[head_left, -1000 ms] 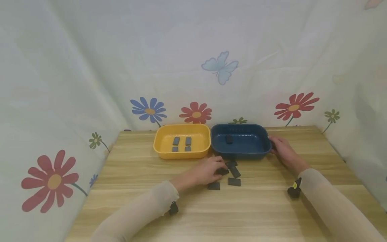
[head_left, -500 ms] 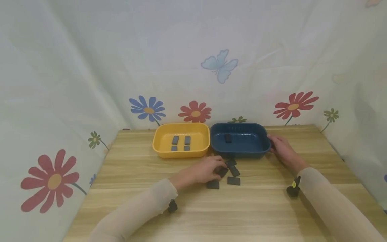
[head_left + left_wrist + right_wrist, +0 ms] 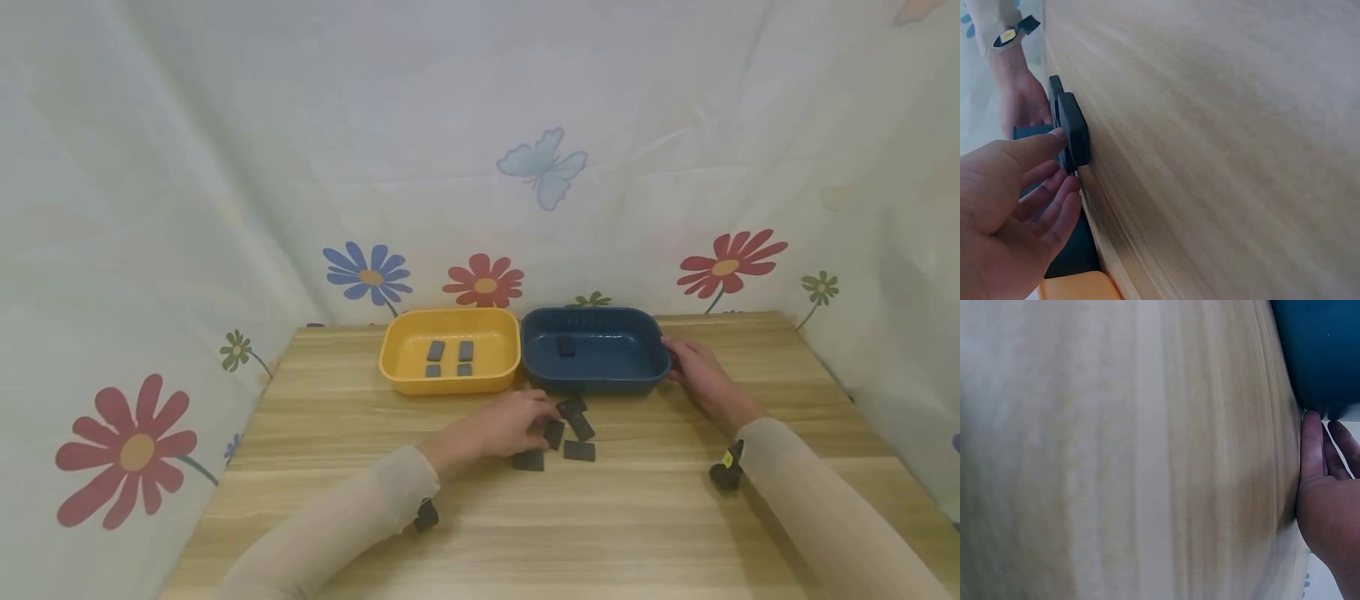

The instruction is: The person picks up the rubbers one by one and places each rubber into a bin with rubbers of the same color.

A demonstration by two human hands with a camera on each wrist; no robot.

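Observation:
My left hand (image 3: 517, 422) is low over the table, its thumb and fingertips around a dark rectangular tile (image 3: 553, 434). In the left wrist view the thumb (image 3: 1047, 145) overlaps the edge of this tile (image 3: 1075, 128), with the curled fingers (image 3: 1060, 206) just below it. More dark tiles lie close by: a loose tile (image 3: 580, 451), a slanted tile (image 3: 581, 426) and a tile (image 3: 528, 460) under the wrist side of the hand. At the blue tray (image 3: 596, 387) my right hand (image 3: 701, 373) touches the right end wall with straight fingers (image 3: 1312, 447).
A yellow tray (image 3: 450, 387) stands against the blue tray's left side and holds several grey tiles (image 3: 467, 351). One dark tile (image 3: 566, 345) is inside the blue tray. A printed cloth (image 3: 420, 167) hangs behind the wooden table (image 3: 600, 542).
The tile at my left hand has turned from slanting to nearly upright in the head view and shows more. The left hand has drawn slightly left; the right hand keeps its place.

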